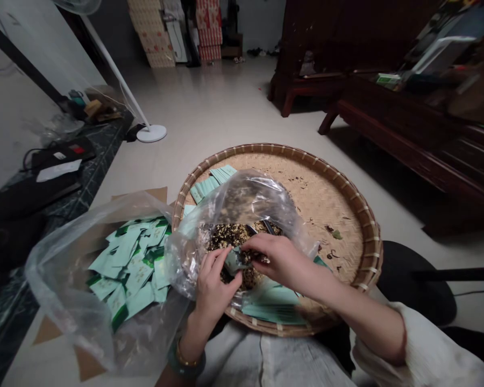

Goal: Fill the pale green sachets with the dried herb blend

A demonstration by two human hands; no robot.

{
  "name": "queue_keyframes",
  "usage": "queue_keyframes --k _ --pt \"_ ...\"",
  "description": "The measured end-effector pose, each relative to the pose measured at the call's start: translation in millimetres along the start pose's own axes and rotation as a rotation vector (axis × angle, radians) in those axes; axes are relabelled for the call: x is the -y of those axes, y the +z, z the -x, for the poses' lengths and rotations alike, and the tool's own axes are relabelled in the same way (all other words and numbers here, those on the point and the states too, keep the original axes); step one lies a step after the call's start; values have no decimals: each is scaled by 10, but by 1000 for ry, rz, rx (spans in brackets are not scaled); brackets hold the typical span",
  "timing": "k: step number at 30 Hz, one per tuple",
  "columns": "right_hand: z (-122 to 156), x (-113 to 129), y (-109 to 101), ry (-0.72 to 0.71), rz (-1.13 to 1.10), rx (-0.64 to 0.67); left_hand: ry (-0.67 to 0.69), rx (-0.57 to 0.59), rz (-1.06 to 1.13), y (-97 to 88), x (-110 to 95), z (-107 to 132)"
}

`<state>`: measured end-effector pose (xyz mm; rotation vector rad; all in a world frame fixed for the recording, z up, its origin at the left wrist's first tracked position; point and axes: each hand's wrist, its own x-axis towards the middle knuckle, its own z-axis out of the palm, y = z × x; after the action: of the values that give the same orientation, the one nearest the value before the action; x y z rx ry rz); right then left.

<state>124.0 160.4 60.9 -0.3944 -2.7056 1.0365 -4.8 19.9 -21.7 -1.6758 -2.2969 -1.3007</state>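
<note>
My left hand [215, 282] grips a small light green sachet [234, 262] between thumb and fingers, with its mouth facing right. The fingers of my right hand [272, 258] are pinched together at that mouth; what they hold is hidden. Both hands are over an open clear plastic bag [262, 196] of loose dark and yellowish dried bits [234, 236]. A dark, metallic-edged utensil [268, 227] sticks out of them behind my right hand. The bag rests on a round woven bamboo tray [326, 188]. A fanned stack of flat green sachets [272, 303] lies at the tray's near edge.
More green sachets [213, 181] lie at the tray's far left. To the left, a large clear bag [60, 269] holds many green sachets [133, 263]. A white fan stand [151, 133], a dark marble ledge [108, 148] and dark wooden furniture [387, 129] surround the floor. A black round base [415, 282] stands right.
</note>
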Motion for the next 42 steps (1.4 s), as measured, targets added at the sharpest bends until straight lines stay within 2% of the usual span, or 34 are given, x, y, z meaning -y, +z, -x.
queue_keyframes --k 4,8,13,16,22,27,31,34,36,39,42 --pt "2 34 50 -4 30 32 -2 -16 4 19 6 6" --pt "12 81 50 -6 6 7 -10 -19 7 30 16 6" --pt "19 142 61 31 -60 10 -25 -11 18 41 35 21" --pt "11 183 41 -5 -121 13 -33 -13 21 44 47 35" --pt "-12 137 -5 -12 -140 -156 -37 -17 62 19 43 51" --pt "8 84 80 25 -247 -37 18 -53 97 -17 53 99" --pt "71 143 82 61 -340 -41 55 -64 88 -36 63 131" --pt "139 187 68 -16 -242 -6 60 -72 77 -38 56 133" --pt "179 187 99 -68 -68 35 54 -71 72 -34 48 128" --pt "206 134 201 -102 175 27 57 -67 73 -24 34 120" --pt "199 76 258 -134 177 -8 55 -63 78 -19 21 116"
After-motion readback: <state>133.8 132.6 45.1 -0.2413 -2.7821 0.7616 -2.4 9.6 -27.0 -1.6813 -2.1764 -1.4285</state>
